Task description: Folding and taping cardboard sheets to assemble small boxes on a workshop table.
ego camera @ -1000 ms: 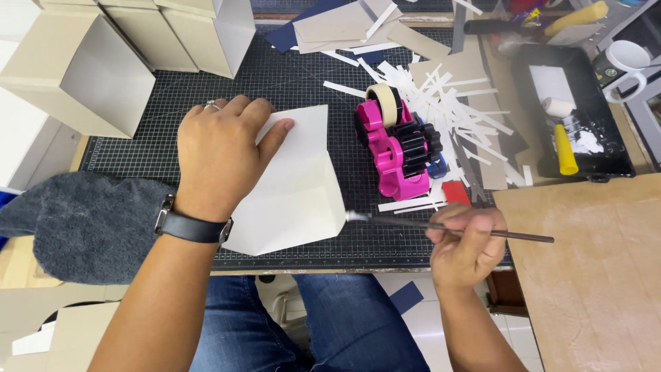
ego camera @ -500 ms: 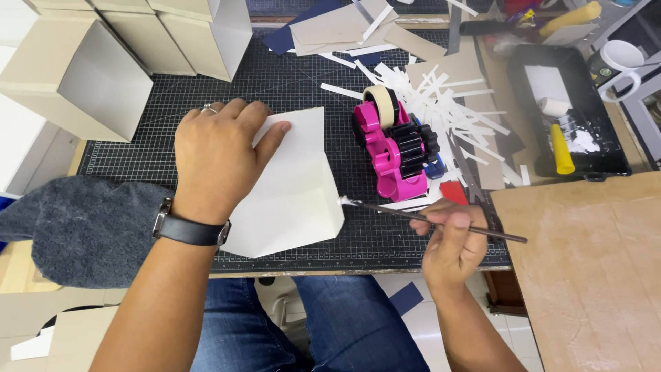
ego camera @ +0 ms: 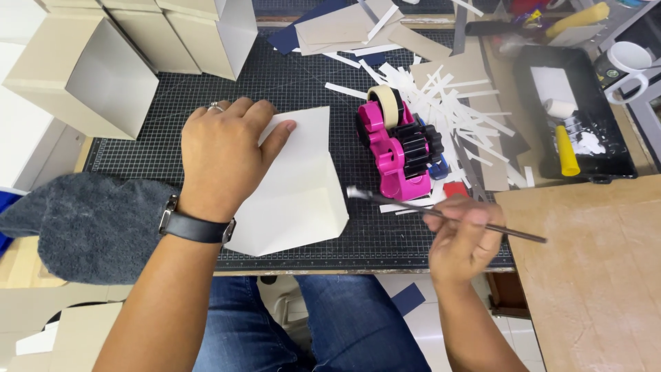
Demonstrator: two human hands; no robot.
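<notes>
My left hand lies flat, palm down, on a white folded card box resting on the black cutting mat. A black watch is on that wrist. My right hand grips a thin dark brush like a pen, near the mat's front edge. The brush tip hovers just beside the box's right edge. A pink tape dispenser with a roll of tape stands just behind the brush.
Several beige card boxes stand at the back left. White paper strips litter the mat's right side. A black tray holds a small roller. A brown board lies right, a grey cloth left, a white mug far right.
My right hand has lifted and shifted the brush, bringing its tip up to the box's right edge. My left hand stays pressed on the box.
</notes>
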